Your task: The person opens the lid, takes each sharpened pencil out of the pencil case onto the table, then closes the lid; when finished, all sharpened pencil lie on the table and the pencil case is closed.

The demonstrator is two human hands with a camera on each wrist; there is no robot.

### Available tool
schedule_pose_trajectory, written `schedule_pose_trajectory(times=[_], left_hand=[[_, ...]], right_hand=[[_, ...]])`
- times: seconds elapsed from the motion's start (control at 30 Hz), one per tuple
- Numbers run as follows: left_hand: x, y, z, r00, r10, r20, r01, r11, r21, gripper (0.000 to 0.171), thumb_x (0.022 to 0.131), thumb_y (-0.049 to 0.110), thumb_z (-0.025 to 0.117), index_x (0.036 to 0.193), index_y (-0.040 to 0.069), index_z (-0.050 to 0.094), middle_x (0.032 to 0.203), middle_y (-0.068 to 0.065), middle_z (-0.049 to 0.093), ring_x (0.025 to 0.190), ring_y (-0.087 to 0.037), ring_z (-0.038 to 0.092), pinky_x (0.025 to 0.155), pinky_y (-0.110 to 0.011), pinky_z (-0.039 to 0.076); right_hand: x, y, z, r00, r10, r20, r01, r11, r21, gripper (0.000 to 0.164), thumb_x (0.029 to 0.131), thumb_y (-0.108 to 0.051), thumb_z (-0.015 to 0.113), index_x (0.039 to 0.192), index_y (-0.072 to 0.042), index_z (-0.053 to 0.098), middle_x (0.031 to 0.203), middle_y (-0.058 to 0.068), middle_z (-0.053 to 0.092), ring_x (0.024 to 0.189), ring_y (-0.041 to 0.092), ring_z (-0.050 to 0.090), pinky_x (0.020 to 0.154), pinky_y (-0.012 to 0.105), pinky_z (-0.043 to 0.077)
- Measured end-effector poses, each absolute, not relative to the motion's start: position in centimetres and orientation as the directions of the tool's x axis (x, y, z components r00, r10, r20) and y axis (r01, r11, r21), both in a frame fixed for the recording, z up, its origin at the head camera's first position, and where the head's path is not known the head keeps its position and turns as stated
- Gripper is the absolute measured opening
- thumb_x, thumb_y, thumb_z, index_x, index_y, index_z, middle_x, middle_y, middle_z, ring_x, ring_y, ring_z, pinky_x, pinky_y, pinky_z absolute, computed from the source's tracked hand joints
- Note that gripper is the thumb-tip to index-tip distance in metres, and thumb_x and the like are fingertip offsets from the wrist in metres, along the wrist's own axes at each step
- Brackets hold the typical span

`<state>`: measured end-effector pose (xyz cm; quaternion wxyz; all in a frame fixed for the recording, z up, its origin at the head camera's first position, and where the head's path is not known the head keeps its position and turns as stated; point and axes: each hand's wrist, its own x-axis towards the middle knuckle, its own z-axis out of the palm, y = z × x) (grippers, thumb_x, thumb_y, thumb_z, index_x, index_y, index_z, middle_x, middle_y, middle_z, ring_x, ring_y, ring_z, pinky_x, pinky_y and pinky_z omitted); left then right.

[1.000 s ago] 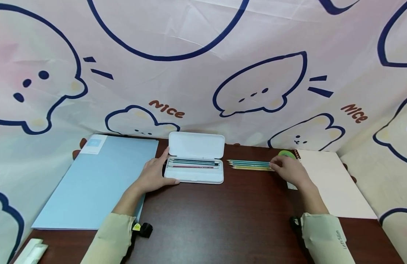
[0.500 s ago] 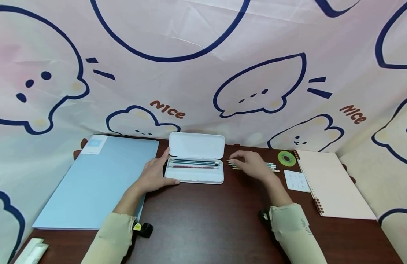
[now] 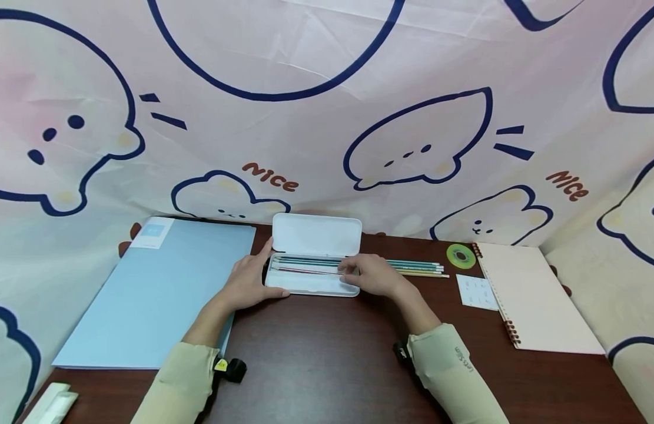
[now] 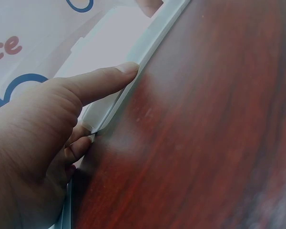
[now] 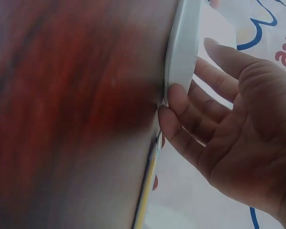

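Observation:
A white pencil case [image 3: 305, 287] stands with its lid [image 3: 316, 234] raised. Inside it lie dark green pencils [image 3: 305, 260] and a red pencil [image 3: 305, 271], slightly slanted. My left hand [image 3: 247, 282] grips the case's left end, its thumb [image 4: 126, 71] on the front rim. Over the right end is my right hand [image 3: 377, 277], fingers reaching inside. In the right wrist view its fingers [image 5: 219, 81] bend loosely at the case's end, thumb apart, with no pencil visible between them. Several green and yellow pencils [image 3: 422, 274] lie on the table behind and right of that hand.
A blue folder [image 3: 146, 294] lies to the left, with white wrapped items [image 3: 51, 403] at the front left corner. On the right are a green tape roll [image 3: 451, 256], a small white card [image 3: 477, 291] and a spiral notebook [image 3: 544, 300]. A printed cloth [image 3: 305, 129] hangs behind.
My right hand has moved left, from the right ends of the loose pencils, over their tips, into the pencil case. The red pencil now slants slightly. My left hand has stayed in place.

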<state>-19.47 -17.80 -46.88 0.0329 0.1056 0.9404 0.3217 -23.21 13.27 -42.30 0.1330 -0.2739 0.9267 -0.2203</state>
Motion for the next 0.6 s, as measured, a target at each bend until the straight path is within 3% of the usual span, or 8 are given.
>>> schedule_pose_trajectory(times=[0.23, 0.6], left_hand=[[-19.30, -18.08, -46.95, -0.975, 0.221, 0.018, 0.187, 0.778, 0.600, 0.126, 0.075, 0.052, 0.086, 0.165, 0.015, 0.005, 0.154, -0.014, 0.049, 0.136, -0.041, 0.042, 0.115, -0.062, 0.025], [-19.36, -17.85, -47.21, -0.973, 0.230, 0.017, 0.193, 0.771, 0.607, 0.124, 0.076, 0.053, 0.085, 0.165, 0.017, 0.007, 0.156, -0.013, 0.046, 0.138, -0.040, 0.040, 0.115, -0.062, 0.024]], right_hand=[[-23.42, 12.55, -42.76, -0.811, -0.563, -0.155, -0.448, 0.770, -0.454, 0.019, 0.097, -0.024, 0.069, 0.113, -0.017, 0.076, 0.091, -0.007, 0.072, 0.077, 0.007, 0.059, 0.077, 0.031, 0.051], [-23.31, 12.96, -42.82, -0.852, -0.508, -0.130, -0.401, 0.791, -0.463, 0.011, 0.097, -0.020, 0.069, 0.101, -0.017, 0.079, 0.097, -0.004, 0.074, 0.081, 0.012, 0.057, 0.076, 0.031, 0.048]])
